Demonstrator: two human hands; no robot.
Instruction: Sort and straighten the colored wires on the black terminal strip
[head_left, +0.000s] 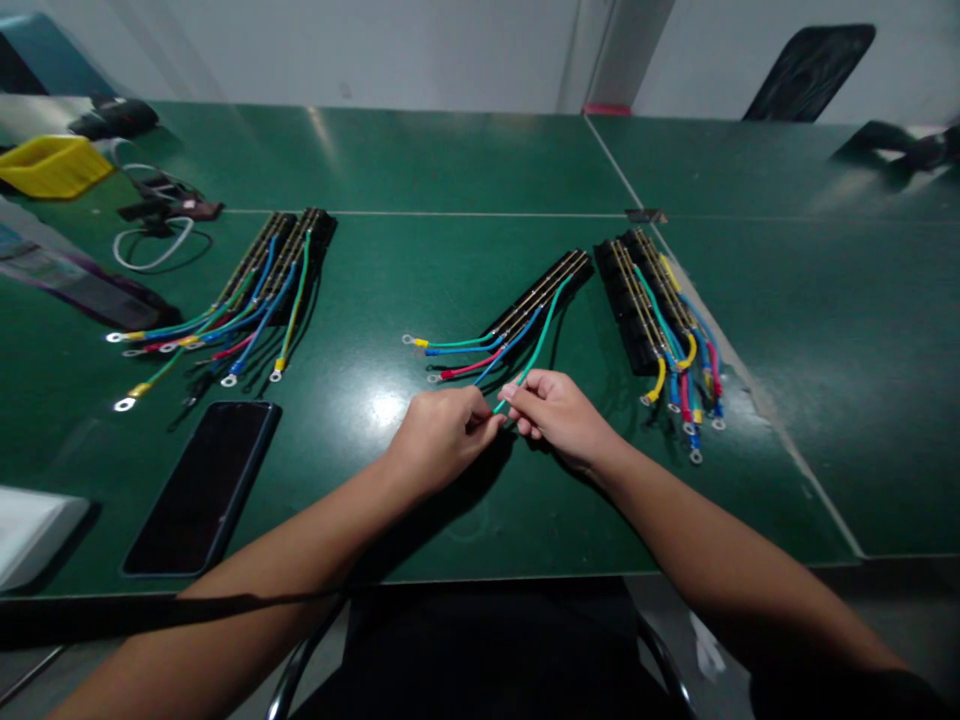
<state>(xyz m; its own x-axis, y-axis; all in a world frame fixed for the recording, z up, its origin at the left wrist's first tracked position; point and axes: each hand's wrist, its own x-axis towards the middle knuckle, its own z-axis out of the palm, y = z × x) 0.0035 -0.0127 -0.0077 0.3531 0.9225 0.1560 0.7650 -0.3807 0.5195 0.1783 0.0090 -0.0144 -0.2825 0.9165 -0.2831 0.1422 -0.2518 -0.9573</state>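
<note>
In the middle of the green table a black strip with brass bars [536,292] lies at a slant, with coloured wires running off it. One of them, a green wire [546,335], comes down toward me and is pinched by both hands. My left hand [448,432] is closed on its near end, the fingertips hiding the tip. Just beside it, my right hand [559,415] grips the same wire a little higher up. Red, blue and green wires with ring terminals [442,375] spread to the left of my hands. A blue wire [491,370] passes behind the left fingers.
Wired strips lie at the left [259,265] and at the right [637,300], ring terminals toward me. A phone [204,490] is near the front edge. Farther left are a yellow bin [56,167], a cable [154,250] and a white box [37,535].
</note>
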